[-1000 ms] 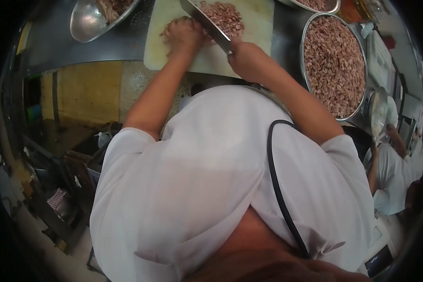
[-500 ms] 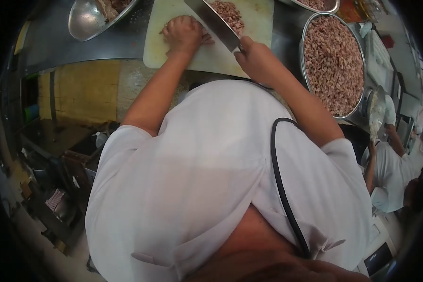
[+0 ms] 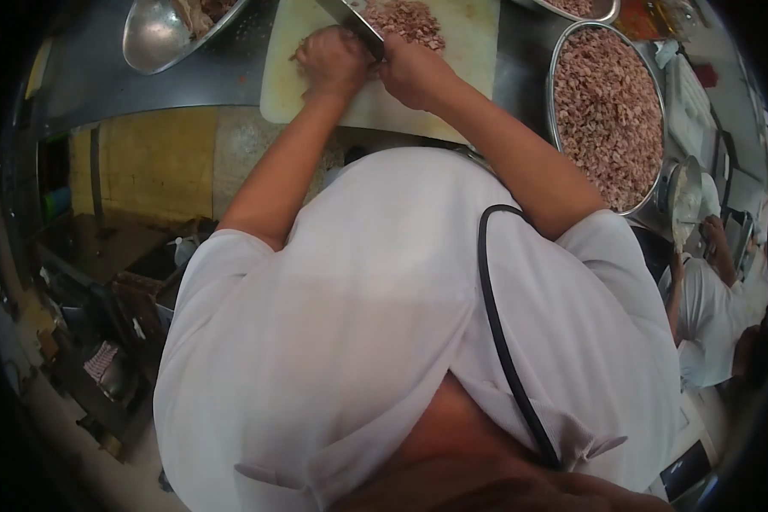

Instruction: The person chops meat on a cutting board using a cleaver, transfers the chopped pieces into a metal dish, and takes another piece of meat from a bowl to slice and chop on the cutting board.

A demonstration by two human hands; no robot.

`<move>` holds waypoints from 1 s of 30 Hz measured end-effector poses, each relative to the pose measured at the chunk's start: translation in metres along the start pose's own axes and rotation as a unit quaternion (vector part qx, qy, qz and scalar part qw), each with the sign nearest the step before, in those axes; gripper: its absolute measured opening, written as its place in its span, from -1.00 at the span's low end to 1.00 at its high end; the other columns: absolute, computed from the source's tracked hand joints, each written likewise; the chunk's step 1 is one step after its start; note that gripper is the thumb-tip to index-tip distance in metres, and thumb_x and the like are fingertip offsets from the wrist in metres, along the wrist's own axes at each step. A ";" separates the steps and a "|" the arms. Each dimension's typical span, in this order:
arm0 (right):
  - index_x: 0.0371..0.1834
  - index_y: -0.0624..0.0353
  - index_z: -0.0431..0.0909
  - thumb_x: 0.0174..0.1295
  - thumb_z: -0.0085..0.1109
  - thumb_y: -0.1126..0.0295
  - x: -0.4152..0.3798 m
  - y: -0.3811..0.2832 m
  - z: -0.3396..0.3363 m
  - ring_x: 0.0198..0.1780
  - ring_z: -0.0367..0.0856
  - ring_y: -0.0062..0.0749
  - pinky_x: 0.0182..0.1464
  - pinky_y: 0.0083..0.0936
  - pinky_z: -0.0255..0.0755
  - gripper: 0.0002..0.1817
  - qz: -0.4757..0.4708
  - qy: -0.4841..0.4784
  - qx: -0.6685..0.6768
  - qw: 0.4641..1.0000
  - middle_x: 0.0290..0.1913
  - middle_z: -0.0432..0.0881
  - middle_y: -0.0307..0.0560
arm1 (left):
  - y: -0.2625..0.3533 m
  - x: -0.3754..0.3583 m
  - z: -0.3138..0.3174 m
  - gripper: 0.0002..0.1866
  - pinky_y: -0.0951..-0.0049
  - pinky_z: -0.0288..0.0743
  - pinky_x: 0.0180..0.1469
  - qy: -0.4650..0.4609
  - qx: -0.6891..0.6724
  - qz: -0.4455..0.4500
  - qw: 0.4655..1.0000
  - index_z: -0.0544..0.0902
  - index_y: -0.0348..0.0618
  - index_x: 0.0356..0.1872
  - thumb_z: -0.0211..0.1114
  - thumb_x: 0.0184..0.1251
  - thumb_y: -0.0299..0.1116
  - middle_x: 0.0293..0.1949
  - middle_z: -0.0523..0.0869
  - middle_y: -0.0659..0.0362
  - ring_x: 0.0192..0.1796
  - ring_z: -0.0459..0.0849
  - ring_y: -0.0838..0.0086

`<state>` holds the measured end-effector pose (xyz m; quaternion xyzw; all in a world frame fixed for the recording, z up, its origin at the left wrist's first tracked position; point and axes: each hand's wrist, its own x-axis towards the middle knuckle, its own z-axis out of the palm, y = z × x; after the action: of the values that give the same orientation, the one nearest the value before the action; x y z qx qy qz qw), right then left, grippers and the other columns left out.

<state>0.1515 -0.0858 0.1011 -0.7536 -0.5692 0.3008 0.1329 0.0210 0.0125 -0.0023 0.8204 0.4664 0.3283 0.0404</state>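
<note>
My right hand (image 3: pixel 414 72) is closed round the handle of a broad kitchen knife (image 3: pixel 356 26), its blade slanting up and left. The blade is close beside my left hand (image 3: pixel 333 60), which is curled over and pressing down on meat. Most of that meat is hidden under the fingers; a bit shows at their left edge. Both hands are over a pale cutting board (image 3: pixel 294 101). Just beyond the knife lies a pile of chopped meat (image 3: pixel 411 24) on the board.
A big metal bowl of chopped meat (image 3: pixel 608 119) stands right of the board, with a second bowl (image 3: pixel 608 12) behind it. Another metal bowl (image 3: pixel 149 43) with larger meat pieces is at upper left. At far right a co-worker (image 3: pixel 708 299) in white holds a pan (image 3: pixel 684 205).
My right hand has brought the knife left, from beside the chopped pile to right against my left hand. My left hand has stayed nearly in place on the meat.
</note>
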 end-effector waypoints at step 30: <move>0.01 0.38 0.49 0.38 0.11 0.28 -0.080 0.008 -0.034 -0.08 0.71 0.31 0.03 0.04 0.55 -0.66 0.020 -0.010 0.041 0.999 -0.17 0.71 0.42 | -0.007 0.000 -0.001 -0.81 -0.07 0.43 0.02 0.048 -0.002 0.051 0.998 0.62 -0.20 -0.34 0.22 0.31 -0.28 -0.28 0.67 -0.06 -0.13 0.61 -0.06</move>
<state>0.1652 -0.1584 0.1478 -0.7556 -0.5426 0.3340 0.1521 0.0154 0.0156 -0.0041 0.8261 0.4252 0.3698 0.0027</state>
